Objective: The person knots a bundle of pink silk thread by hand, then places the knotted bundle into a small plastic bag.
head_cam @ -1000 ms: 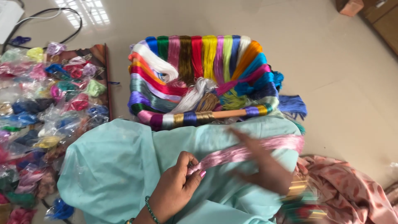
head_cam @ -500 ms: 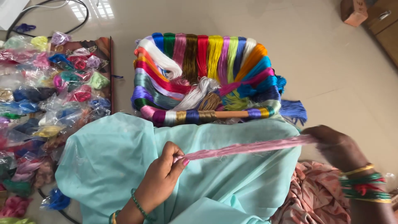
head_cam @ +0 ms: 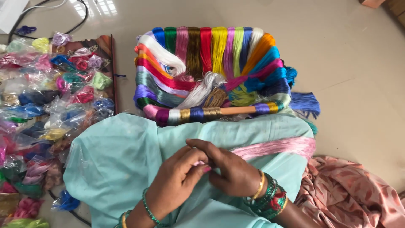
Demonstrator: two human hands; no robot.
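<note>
A pale pink silk thread hank [head_cam: 274,147] is stretched across the mint-green cloth [head_cam: 126,160] over the lap, its near end pinched by the grip of both the left hand [head_cam: 175,185] and right hand [head_cam: 230,171], fingers closed together. Just beyond stands the basket wrapped in multicoloured threads [head_cam: 211,71]. Strands could probably tangle if slack is allowed.

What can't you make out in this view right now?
Head view:
- End of the pink thread skein: hidden between left hand and right hand.
- Basket floor: buried under thread.
- Packets at left: cut by frame edge.
</note>
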